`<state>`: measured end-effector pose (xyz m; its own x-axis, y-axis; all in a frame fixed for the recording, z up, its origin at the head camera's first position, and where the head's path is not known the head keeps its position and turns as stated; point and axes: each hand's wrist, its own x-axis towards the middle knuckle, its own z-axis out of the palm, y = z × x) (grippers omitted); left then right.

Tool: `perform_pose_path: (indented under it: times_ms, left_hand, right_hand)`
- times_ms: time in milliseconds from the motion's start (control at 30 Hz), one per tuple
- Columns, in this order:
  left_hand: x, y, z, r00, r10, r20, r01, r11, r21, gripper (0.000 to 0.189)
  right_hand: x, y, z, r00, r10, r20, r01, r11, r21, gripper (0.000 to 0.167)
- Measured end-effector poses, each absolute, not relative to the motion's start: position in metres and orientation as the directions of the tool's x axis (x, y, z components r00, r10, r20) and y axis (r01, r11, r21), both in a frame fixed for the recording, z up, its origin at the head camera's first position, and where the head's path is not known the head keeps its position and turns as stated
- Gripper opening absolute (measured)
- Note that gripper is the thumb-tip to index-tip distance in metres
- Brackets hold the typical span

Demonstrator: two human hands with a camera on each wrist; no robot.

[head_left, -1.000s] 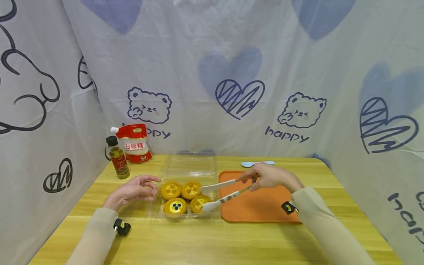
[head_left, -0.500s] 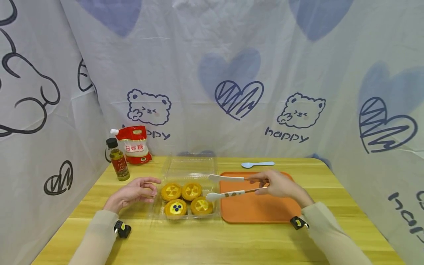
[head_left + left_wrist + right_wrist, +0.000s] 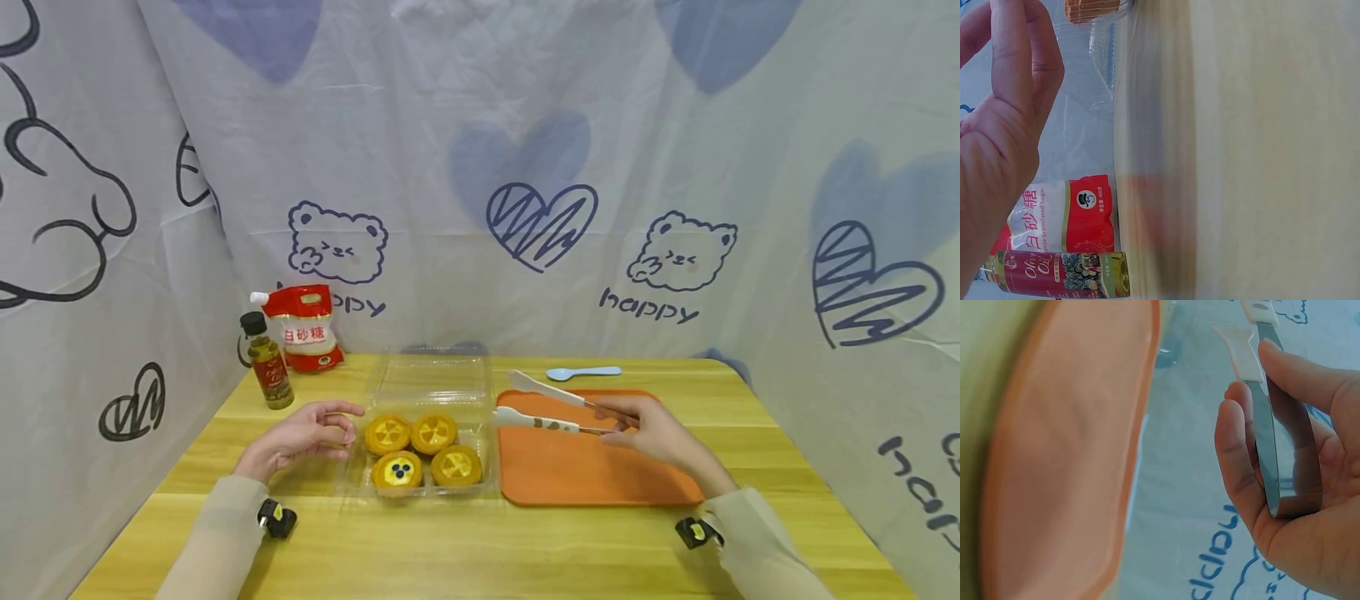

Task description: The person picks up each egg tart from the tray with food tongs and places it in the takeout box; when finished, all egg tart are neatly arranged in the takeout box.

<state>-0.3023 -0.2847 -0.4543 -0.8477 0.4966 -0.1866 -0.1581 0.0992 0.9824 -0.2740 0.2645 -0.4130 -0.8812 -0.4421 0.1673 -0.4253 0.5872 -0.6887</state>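
Note:
My right hand point(image 3: 648, 429) holds a pair of metal tongs point(image 3: 1266, 437) with white tips, thumb on one arm and fingers on the other. The tongs' tips stand apart above the left part of an orange tray point(image 3: 592, 467), with nothing between them. Left of the tray, a clear plastic box point(image 3: 480, 425) lies with its lid raised at the back. Several egg tarts point(image 3: 456, 465) sit in it; the front-left tart point(image 3: 397, 472) carries dark blue berries. Beside the box's left wall, my left hand point(image 3: 311, 433) hovers with loosely bent fingers and holds nothing.
A bottle of olive oil point(image 3: 272, 371) and a red-and-white bag of white sugar point(image 3: 306, 329) stand at the table's back left. Behind the tray lies a light blue spoon point(image 3: 583, 372). A printed curtain point(image 3: 450, 100) encloses the wooden table point(image 3: 450, 550).
The tongs have left the front-right tart and moved right and up, out of the box and over the tray. That tart stays in the box. My left hand has hardly moved.

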Motion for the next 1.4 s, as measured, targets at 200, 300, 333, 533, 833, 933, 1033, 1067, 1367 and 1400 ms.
perform_pose_path:
  times_ms: [200, 300, 333, 533, 833, 933, 1033, 1067, 1367, 1400]
  left_hand:
    - [-0.303, -0.285, -0.455, -0.849, 0.492, -0.192, -0.164, 0.100, 0.981, 0.061]
    - [-0.303, -0.285, -0.455, -0.850, 0.492, -0.190, -0.162, 0.099, 0.982, 0.061]
    - [-0.303, -0.285, -0.455, -0.850, 0.492, -0.189, -0.161, 0.098, 0.982, 0.061]
    - [-0.306, -0.287, -0.456, -0.853, 0.487, -0.188, -0.156, 0.105, 0.982, 0.061]
    - [-0.307, -0.286, -0.456, -0.856, 0.480, -0.194, -0.157, 0.116, 0.981, 0.062]
    - [-0.306, -0.286, -0.456, -0.854, 0.482, -0.193, -0.156, 0.116, 0.981, 0.062]
    - [-0.305, -0.286, -0.456, -0.852, 0.488, -0.189, -0.152, 0.114, 0.982, 0.063]
    - [-0.305, -0.286, -0.456, -0.851, 0.490, -0.188, -0.153, 0.112, 0.982, 0.063]
    - [-0.304, -0.285, -0.455, -0.846, 0.498, -0.190, -0.162, 0.100, 0.982, 0.063]
    - [-0.304, -0.285, -0.455, -0.846, 0.499, -0.190, -0.161, 0.101, 0.982, 0.063]
  right_hand:
    - [-0.267, 0.279, -0.425, -0.923, -0.355, 0.147, -0.335, 0.556, -0.761, 0.055]
    - [-0.262, 0.286, -0.428, -0.948, -0.293, 0.129, -0.278, 0.556, -0.784, 0.048]
    - [-0.260, 0.289, -0.429, -0.954, -0.277, 0.117, -0.260, 0.562, -0.785, 0.045]
    - [-0.254, 0.307, -0.433, -0.977, -0.197, 0.076, -0.185, 0.627, -0.757, 0.042]
    - [-0.249, 0.333, -0.436, -0.992, -0.113, 0.050, -0.110, 0.619, -0.778, 0.051]
    - [-0.246, 0.341, -0.438, -0.994, -0.097, 0.056, -0.105, 0.633, -0.767, 0.053]
    - [-0.244, 0.349, -0.440, -0.995, -0.085, 0.054, -0.096, 0.635, -0.767, 0.056]
    - [-0.244, 0.352, -0.440, -0.995, -0.081, 0.053, -0.092, 0.638, -0.765, 0.057]
    - [-0.245, 0.378, -0.448, -0.998, -0.060, 0.024, -0.057, 0.649, -0.758, 0.065]
    - [-0.246, 0.380, -0.450, -0.998, -0.057, 0.016, -0.049, 0.649, -0.759, 0.065]
